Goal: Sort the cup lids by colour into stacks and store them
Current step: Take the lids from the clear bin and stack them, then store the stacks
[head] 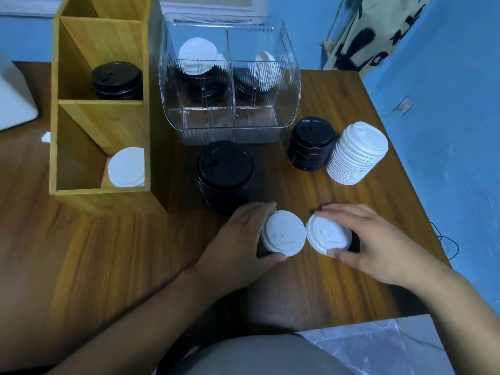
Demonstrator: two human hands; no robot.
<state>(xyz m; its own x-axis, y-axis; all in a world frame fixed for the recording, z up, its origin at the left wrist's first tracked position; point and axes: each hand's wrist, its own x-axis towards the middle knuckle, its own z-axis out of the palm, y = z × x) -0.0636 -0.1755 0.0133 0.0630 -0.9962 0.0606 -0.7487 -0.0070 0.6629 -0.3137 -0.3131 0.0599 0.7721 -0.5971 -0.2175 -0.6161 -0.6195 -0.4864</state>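
Observation:
My left hand (243,236) grips a white lid (284,232) between fingers and thumb, near the table's front. Right beside it my right hand (370,239) grips a second white lid (324,235), tilted, with something black showing under it. A tall stack of black lids (224,171) stands just behind my left hand. Further right stand a shorter black stack (311,143) and a leaning white stack (357,152). The wooden organiser (100,104) holds black lids (117,81) in its middle slot and white lids (127,167) in its front slot.
A clear plastic bin (230,85) behind the stacks holds mixed black and white lids in two compartments. The wooden table (108,253) ends at its right edge by a blue wall. A white object (13,98) sits at the far left.

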